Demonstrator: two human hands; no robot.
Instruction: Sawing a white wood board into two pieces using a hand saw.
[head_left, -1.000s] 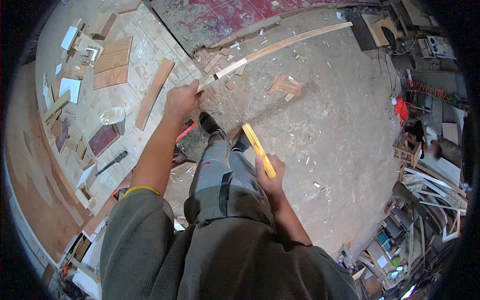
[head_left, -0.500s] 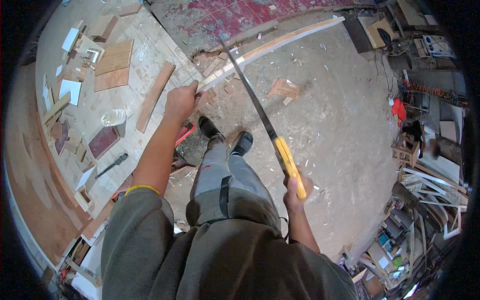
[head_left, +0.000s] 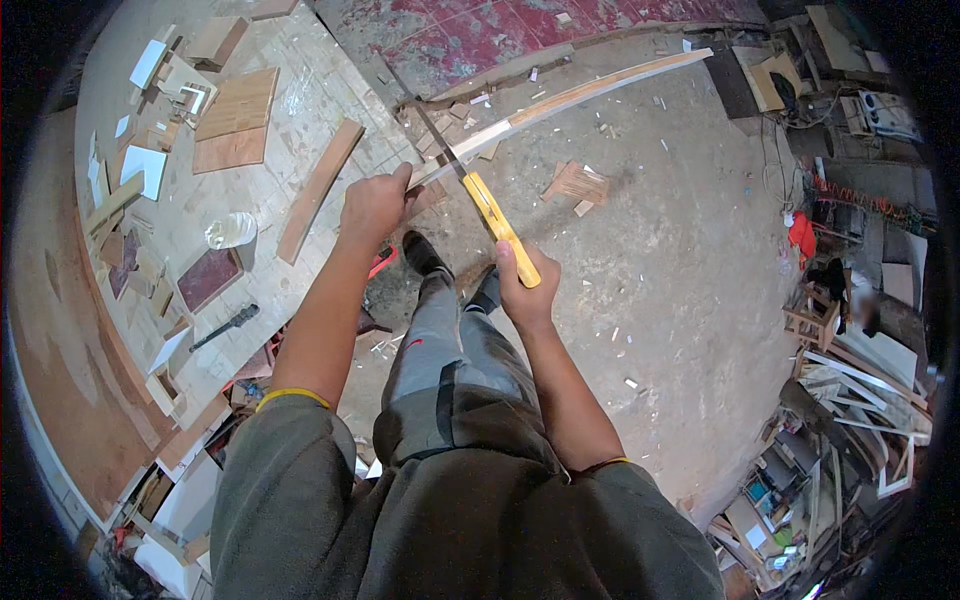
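My right hand (head_left: pixel 528 285) is closed around the yellow handle of a hand saw (head_left: pixel 500 225). The saw's dark blade crosses a long wooden strip (head_left: pixel 560 100) just past my left hand. My left hand (head_left: pixel 378 205) grips the near end of that strip at the edge of the workbench (head_left: pixel 330 85). From there the strip reaches out over the floor to the far right, pale on its side and browner on top. Whether the saw teeth have cut into the wood I cannot tell.
On the bench lie a loose wooden bar (head_left: pixel 320 190), a square wooden board (head_left: pixel 238 105), a clear plastic tub (head_left: pixel 231 231), a dark tool (head_left: pixel 225 327) and several offcuts. Wood scraps (head_left: pixel 578 184) litter the concrete floor. Wooden frames (head_left: pixel 880 400) and clutter line the right side.
My right hand has pushed the saw forward and to the left, so its handle is now close to the strip. My left hand keeps its grip on the strip, shifted only slightly.
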